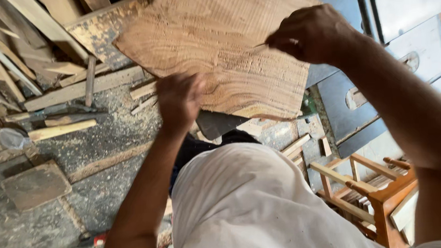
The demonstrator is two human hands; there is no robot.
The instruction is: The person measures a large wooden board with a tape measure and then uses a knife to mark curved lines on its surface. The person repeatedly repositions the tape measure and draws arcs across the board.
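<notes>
A white cloth garment (pixel 241 205) is seen nearest, covering the person's body at the bottom of the view. Just beyond it, the left hand (pixel 178 100) is closed on the lower edge of a large, rough-sawn slab of light brown wood (pixel 214 31) with wavy grain; its fingers are curled together, though the view is blurred there. The slab is held tilted in the air above the sawdust-covered floor (pixel 103 147). The right hand (pixel 311 33) is set against the slab's right side, its fingers pressed together and pinching a thin, pale pencil-like stick (pixel 261 45) whose tip touches the wood. To the right, a small orange-brown wooden chair frame (pixel 375 191) stands. Farther off, pale wooden offcuts (pixel 24 55) lie piled on the floor at upper left.
</notes>
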